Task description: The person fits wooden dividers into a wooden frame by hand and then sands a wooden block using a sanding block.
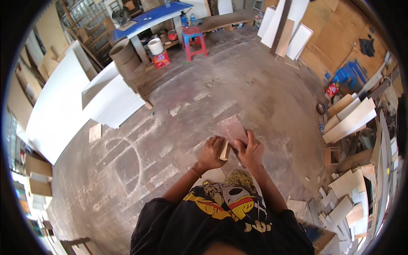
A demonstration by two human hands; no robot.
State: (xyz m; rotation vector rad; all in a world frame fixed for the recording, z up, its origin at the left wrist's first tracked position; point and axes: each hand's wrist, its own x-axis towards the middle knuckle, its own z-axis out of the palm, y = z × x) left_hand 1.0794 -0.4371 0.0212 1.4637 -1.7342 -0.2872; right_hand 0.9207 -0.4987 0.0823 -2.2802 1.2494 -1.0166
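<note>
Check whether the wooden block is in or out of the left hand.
In: the left hand grips the wooden block, fingers curled over it, one end showing.

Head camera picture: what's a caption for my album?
Left grip on wooden block, right grip on pinkish sheet, above floor.

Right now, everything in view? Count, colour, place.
wood block: 1, tan, in left hand
flat piece: 1, pinkish, in right hand
table: 1, blue, top left
fan: 1, dark, on table
stool: 1, red, blue, beside table
bucket: 1, white, on box
box: 1, red, under bucket
drum: 1, brown, left of bucket
panels: several, white, left
boards: several, white, brown, top right
offcuts: many, mostly pale, lower right
floor: 1, greyish, throughout
rest: uncounted, mixed, edges
left hand: 1, bare, centre
right hand: 1, bare, centre
</note>
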